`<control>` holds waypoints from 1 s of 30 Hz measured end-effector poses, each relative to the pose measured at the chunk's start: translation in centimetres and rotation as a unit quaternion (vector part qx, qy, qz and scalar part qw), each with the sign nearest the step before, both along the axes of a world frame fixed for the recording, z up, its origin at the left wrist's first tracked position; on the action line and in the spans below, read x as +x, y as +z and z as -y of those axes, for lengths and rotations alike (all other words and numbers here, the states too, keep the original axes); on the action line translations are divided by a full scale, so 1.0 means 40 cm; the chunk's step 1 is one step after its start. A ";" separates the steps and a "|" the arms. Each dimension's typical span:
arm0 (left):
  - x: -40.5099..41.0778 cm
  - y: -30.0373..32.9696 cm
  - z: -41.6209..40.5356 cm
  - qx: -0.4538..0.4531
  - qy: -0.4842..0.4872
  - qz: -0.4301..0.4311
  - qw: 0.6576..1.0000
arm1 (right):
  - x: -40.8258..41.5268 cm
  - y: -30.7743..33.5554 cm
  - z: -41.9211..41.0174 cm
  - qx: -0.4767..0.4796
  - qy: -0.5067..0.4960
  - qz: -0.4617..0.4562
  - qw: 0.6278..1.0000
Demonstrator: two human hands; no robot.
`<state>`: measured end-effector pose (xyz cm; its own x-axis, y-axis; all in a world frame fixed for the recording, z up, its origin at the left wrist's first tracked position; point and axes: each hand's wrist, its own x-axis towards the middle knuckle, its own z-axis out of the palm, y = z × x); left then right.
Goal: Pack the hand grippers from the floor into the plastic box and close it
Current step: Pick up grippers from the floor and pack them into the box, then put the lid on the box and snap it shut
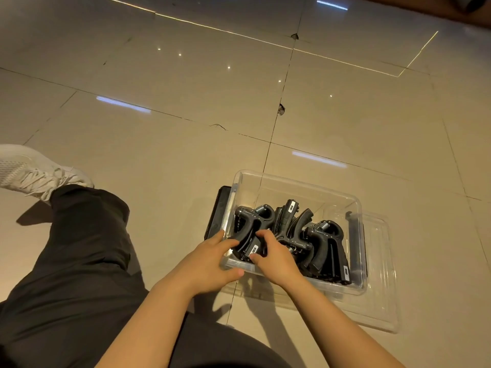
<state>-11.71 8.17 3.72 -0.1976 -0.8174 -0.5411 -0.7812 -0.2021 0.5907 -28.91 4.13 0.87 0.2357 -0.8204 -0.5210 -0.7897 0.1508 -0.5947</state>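
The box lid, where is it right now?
In the head view, the clear lid lies flat on the floor under the plastic box, sticking out on its right and near sides.

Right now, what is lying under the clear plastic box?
Under the plastic box lies its clear lid, sticking out on the right and near sides. A flat black thing shows at the left edge. The hand grippers cover the rest.

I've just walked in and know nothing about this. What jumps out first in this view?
A clear plastic box sits on the tiled floor, crowded with black hand grippers. Both hands reach into its near-left corner: the left hand at the rim and the right hand beside it, both on one gripper. A clear lid lies under the box, and a white shoe shows far left.
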 end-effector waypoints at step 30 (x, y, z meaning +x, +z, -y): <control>-0.447 -0.047 -0.050 -0.060 -0.313 0.215 0.923 | -0.834 -0.228 -0.246 0.129 -0.573 0.084 0.805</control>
